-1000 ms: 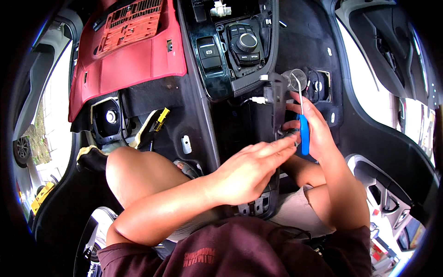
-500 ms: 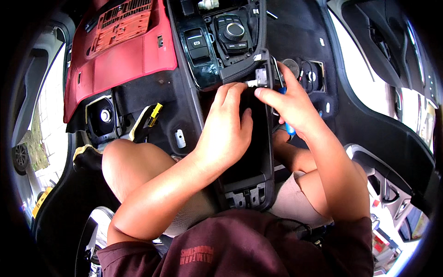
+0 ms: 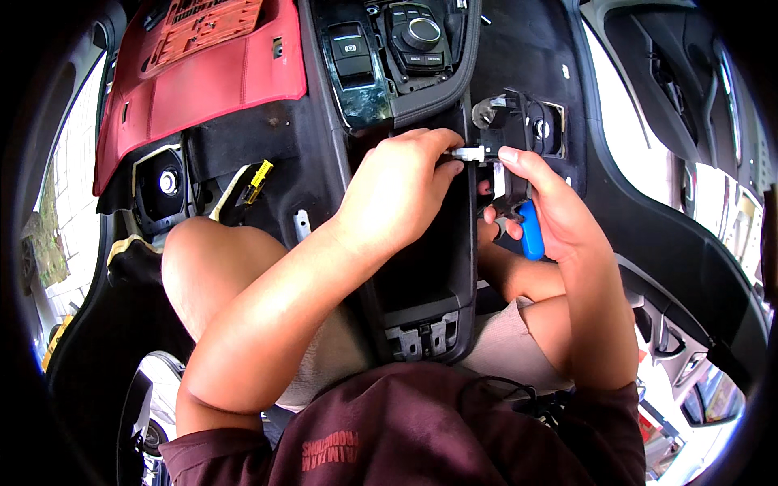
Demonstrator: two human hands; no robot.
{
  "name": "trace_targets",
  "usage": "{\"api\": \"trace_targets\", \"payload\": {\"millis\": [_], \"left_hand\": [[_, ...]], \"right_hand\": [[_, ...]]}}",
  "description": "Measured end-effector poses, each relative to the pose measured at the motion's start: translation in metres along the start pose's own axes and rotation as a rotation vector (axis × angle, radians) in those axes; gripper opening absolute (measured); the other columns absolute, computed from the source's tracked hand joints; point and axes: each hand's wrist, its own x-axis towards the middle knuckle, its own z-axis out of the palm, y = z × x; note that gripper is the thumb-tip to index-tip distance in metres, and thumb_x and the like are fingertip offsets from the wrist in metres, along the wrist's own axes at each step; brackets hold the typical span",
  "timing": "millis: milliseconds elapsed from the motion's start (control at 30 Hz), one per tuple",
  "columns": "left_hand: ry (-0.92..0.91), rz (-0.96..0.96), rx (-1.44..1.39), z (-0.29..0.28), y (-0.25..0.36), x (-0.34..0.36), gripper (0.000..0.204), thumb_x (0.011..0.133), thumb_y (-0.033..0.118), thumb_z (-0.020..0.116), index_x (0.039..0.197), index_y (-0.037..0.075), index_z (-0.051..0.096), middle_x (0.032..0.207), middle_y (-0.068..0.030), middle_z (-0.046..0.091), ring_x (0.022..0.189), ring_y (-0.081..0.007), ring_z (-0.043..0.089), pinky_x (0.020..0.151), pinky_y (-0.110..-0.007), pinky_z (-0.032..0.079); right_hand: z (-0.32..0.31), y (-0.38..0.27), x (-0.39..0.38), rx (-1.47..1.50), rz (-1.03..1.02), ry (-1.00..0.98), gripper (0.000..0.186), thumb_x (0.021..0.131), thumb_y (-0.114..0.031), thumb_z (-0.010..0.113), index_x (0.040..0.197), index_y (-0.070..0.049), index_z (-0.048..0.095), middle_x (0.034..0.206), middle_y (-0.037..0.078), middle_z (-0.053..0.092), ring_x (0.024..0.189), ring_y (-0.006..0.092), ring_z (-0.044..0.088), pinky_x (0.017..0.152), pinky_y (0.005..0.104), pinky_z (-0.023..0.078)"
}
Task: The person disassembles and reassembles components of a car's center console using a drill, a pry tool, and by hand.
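My left hand (image 3: 397, 190) reaches over the centre console, thumb and fingertips pinched on a small white plug connector (image 3: 470, 153). Just right of the console's edge, my right hand (image 3: 563, 206) is closed around a black plastic part (image 3: 509, 130) with a silver cylinder (image 3: 486, 113) at its far end. The right thumb presses next to the white connector, which meets the black part. A blue tool handle (image 3: 531, 231) also lies in the right palm; its working end is hidden. Below the hands is the console's open black compartment (image 3: 417, 283).
Ahead sits the console's glossy panel with a round control knob (image 3: 423, 32). To the left lie a red trim panel (image 3: 215, 89), an orange plastic tray (image 3: 203, 32) and a yellow connector (image 3: 258, 180) on a cable. My legs straddle the console; black carpet surrounds it.
My right hand has moved slightly right and turned, bringing out the black part and blue handle from beside the console. My left fingers now pinch the white connector more plainly. The view has shifted slightly.
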Motion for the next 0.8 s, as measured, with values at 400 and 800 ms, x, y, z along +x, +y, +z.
{"api": "trace_targets", "payload": {"millis": [400, 800], "left_hand": [[-0.064, 0.001, -0.012, -0.001, 0.001, 0.001, 0.022, 0.106, 0.002, 0.068, 0.127, -0.005, 0.073, 0.102, -0.0145, 0.071, 0.07, -0.0194, 0.073, 0.066, -0.033, 0.058], [-0.18, -0.34, -0.311, -0.006, 0.009, 0.009, 0.027, 0.109, 0.008, 0.071, 0.133, -0.003, 0.075, 0.097, -0.0076, 0.08, 0.074, -0.0108, 0.074, 0.07, -0.028, 0.062]], "right_hand": [[0.003, 0.001, -0.001, 0.074, 0.015, -0.037, 0.053, 0.095, -0.059, 0.082, 0.124, -0.016, 0.07, 0.094, 0.005, 0.071, 0.07, 0.0148, 0.071, 0.052, 0.0239, 0.043], [0.005, 0.0, -0.004, 0.196, 0.094, -0.019, 0.053, 0.088, -0.058, 0.09, 0.114, -0.016, 0.071, 0.095, 0.005, 0.069, 0.065, 0.0144, 0.067, 0.047, 0.0225, 0.045]]}}
